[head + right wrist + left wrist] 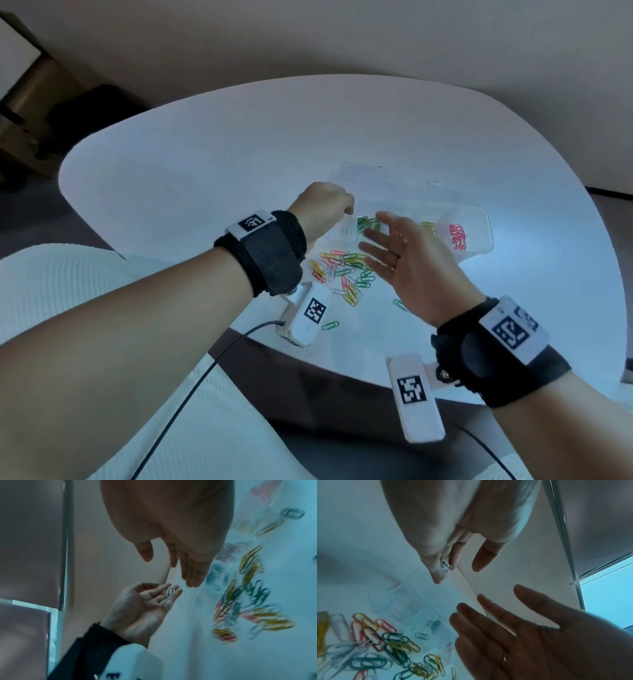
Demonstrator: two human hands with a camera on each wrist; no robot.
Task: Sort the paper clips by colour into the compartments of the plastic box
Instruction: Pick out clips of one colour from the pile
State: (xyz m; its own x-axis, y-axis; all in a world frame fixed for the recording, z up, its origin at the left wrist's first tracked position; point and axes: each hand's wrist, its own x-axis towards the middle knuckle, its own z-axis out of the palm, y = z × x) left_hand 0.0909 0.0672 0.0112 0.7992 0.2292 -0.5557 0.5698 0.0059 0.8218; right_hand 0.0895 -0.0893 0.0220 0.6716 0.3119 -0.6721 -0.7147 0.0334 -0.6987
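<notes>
The clear plastic box (pixel 479 219) lies on the white table, with green clips (pixel 368 222), yellow clips (pixel 428 228) and red clips (pixel 457 236) in separate compartments. A mixed pile of paper clips (pixel 342 270) lies in front of it. My left hand (pixel 325 209) hovers over the box's left end. A white clip (pixel 170 591) (pixel 446 566) lies on its loosely extended fingers, with the thumb (pixel 481 559) held apart. My right hand (pixel 400 253) floats over the pile and the box's near edge, fingers (pixel 192 574) straight and spread, holding nothing.
Two stray green clips (pixel 330 325) (pixel 399 303) lie nearer the table's front edge. The round table (pixel 239 154) ends close to my lap. A black cable (pixel 205 370) runs from the left wrist unit. A window blind cord (pixel 573 582) hangs in the background.
</notes>
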